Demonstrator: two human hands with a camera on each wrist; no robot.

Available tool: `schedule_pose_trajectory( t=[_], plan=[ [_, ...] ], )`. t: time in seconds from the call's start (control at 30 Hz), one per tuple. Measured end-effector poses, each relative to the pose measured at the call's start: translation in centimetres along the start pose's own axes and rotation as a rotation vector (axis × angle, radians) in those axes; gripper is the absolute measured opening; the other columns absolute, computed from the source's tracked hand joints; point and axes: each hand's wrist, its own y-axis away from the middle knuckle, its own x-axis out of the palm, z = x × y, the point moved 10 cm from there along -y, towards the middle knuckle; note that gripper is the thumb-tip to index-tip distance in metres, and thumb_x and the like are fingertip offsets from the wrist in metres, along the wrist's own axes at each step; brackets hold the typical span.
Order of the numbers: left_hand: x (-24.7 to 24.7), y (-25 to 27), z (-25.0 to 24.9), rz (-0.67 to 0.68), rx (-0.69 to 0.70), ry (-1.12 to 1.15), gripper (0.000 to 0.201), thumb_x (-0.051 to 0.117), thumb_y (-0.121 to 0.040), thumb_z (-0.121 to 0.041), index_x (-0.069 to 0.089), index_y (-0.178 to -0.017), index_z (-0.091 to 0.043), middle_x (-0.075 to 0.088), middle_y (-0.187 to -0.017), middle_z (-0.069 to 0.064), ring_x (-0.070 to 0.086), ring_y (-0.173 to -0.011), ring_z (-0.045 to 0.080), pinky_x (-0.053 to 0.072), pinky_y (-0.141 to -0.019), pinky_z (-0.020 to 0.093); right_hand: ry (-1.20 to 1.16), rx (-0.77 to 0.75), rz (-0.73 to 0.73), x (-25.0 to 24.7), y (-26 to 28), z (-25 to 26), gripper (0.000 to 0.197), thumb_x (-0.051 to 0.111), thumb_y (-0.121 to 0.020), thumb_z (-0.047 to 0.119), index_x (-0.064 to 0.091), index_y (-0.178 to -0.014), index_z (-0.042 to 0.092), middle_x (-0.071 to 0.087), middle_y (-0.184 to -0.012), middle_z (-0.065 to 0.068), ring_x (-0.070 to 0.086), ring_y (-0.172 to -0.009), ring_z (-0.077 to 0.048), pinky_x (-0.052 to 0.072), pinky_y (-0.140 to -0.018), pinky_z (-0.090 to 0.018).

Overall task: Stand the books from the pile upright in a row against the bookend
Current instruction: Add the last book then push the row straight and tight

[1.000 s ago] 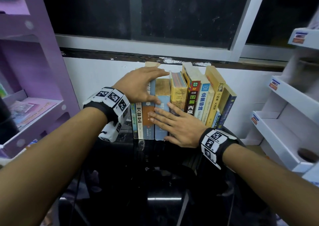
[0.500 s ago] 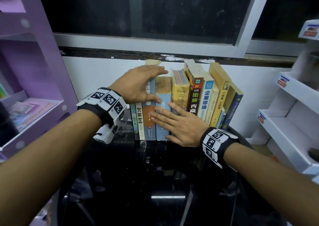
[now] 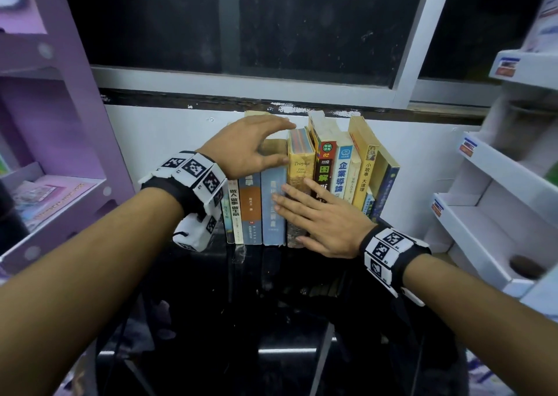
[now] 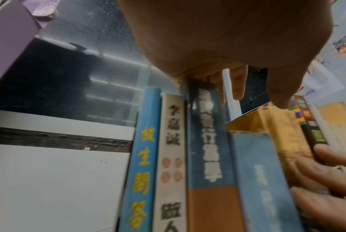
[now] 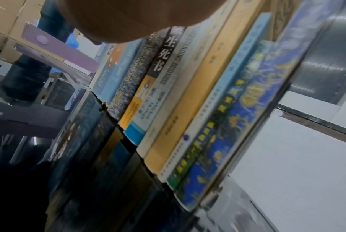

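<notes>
Dark window glass and a white wall sit behind our glossy black desk, with the row of books standing along its back edge. At the row's left end the thin spines stand straight; we can't make out the bookend itself behind the wrist.

Our left hand arches over the top of the blue books, fingers reaching across the tops and thumb against the yellow Troyka book, so that grip is a loose clamp on the book tops, not a full wrap. Our right hand lies flat and open, fingers spread across the lower spines and pressing them back.

Right of that, the tall yellow book and the dark blue book at the right end lean leftward, and nothing visible props them on that side.

What worries us:
- let go of the tops too early and the leaning right end could fan out or slide on that slick desk
- push the spines too hard and the thin left books might skew
- no loose pile in view, so we guess this is final squaring up
</notes>
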Motion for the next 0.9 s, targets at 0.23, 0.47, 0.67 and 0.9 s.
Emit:
schedule_pose_trajectory(
  t=[0.23,0.47,0.67,0.9],
  plan=[
    [1.9,-2.4,-3.9,0.025,0.072,0.096,0.075,0.052,-0.087,-0.06,0.029,-0.15,-0.027,0.032,-0.156,-0.001,0.027,-0.143,0.015,0.022,-0.115,0.034,0.011,0.001,0.018,0.8,2.6,-1.2,0.068,0.031,-0.1,0.049,0.018,-0.155,0.011,0.009,-0.162,-0.007,0.004,-0.151,-0.025,0.004,-0.121,-0.05],
    [5.2,-4.0,-4.2,0.084,-0.033,0.266,0.085,0.055,-0.082,-0.065,0.021,-0.152,-0.032,0.017,-0.161,-0.002,0.011,-0.149,0.018,0.02,-0.118,0.051,0.0,-0.011,0.019,2.0,2.6,-1.3,0.069,0.031,-0.099,0.049,0.019,-0.154,0.009,0.012,-0.162,-0.009,0.006,-0.151,-0.024,0.002,-0.121,-0.049],
    [5.4,-4.3,-3.7,0.03,-0.02,0.34,0.069,0.061,-0.089,-0.046,0.03,-0.149,-0.033,0.018,-0.161,-0.005,0.02,-0.145,0.012,0.031,-0.115,0.038,0.024,-0.028,-0.016,2.2,2.6,-1.4,0.072,0.034,-0.097,0.05,0.019,-0.154,0.009,0.011,-0.162,-0.01,0.006,-0.15,-0.023,0.0,-0.121,-0.047],
    [5.3,-4.3,-3.7,0.027,0.017,0.322,0.065,0.061,-0.092,-0.036,0.031,-0.148,-0.026,0.02,-0.16,0.001,0.021,-0.145,0.016,0.03,-0.116,0.04,0.044,-0.032,-0.034,2.5,2.3,-1.4,0.073,0.034,-0.097,0.05,0.017,-0.154,0.008,0.009,-0.162,-0.01,0.005,-0.151,-0.023,0.0,-0.121,-0.046]
  ],
)
